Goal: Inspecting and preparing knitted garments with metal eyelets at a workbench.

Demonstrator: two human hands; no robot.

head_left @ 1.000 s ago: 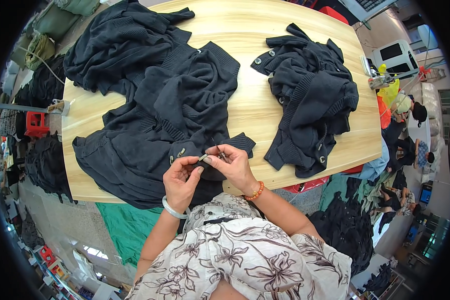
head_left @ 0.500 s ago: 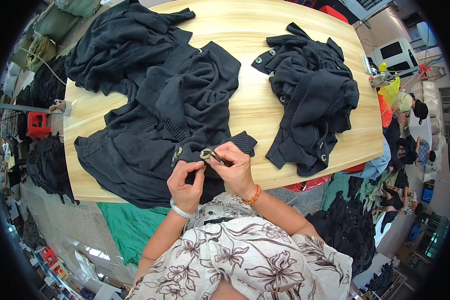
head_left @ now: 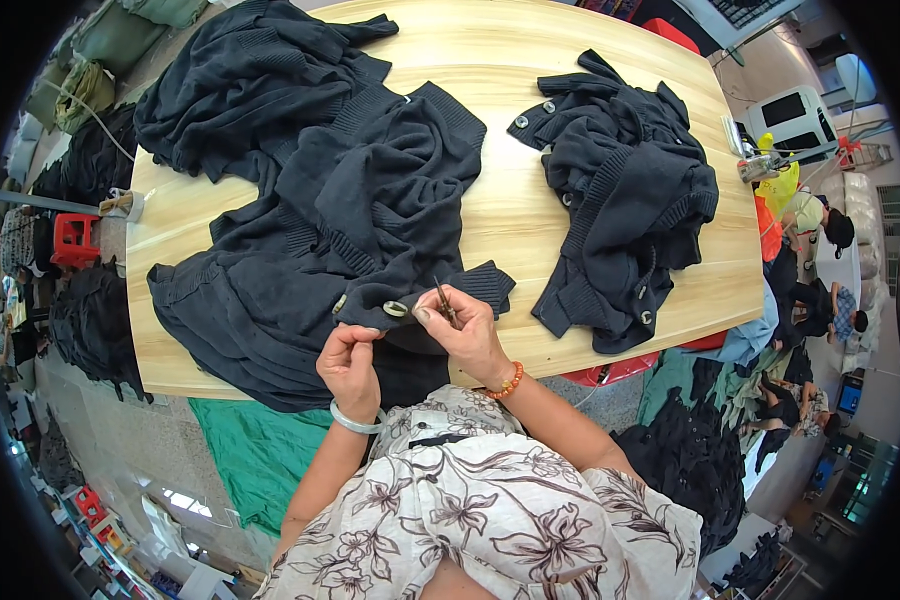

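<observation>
A black knit cardigan [head_left: 370, 205] lies bunched in front of me, its ribbed bands and buttons showing. My left hand [head_left: 353, 368] is closed, thumb and forefinger pinching the near edge of the knit below a toggle-like button [head_left: 340, 303]; whether a thread is caught there is too small to see. Between the hands sits a pale ring-shaped button [head_left: 396, 309] on the fabric. In my right hand [head_left: 466, 330] is a pair of small dark thread snips [head_left: 443, 300], points upward, mostly covered by the fingers. The right fingertips are just beside the ring-shaped button.
Another dark buttoned cardigan [head_left: 630, 190] lies heaped on the right of the wooden table [head_left: 515, 230]. More dark knitwear [head_left: 250, 90] covers the far left. A green cloth [head_left: 260, 450] and dark garment piles [head_left: 685, 450] are on the floor. People [head_left: 805, 290] are at the far right.
My left hand has drawn left and slightly down, away from the ring-shaped button. My right fingers have come off that button, and the snips now point upward.
</observation>
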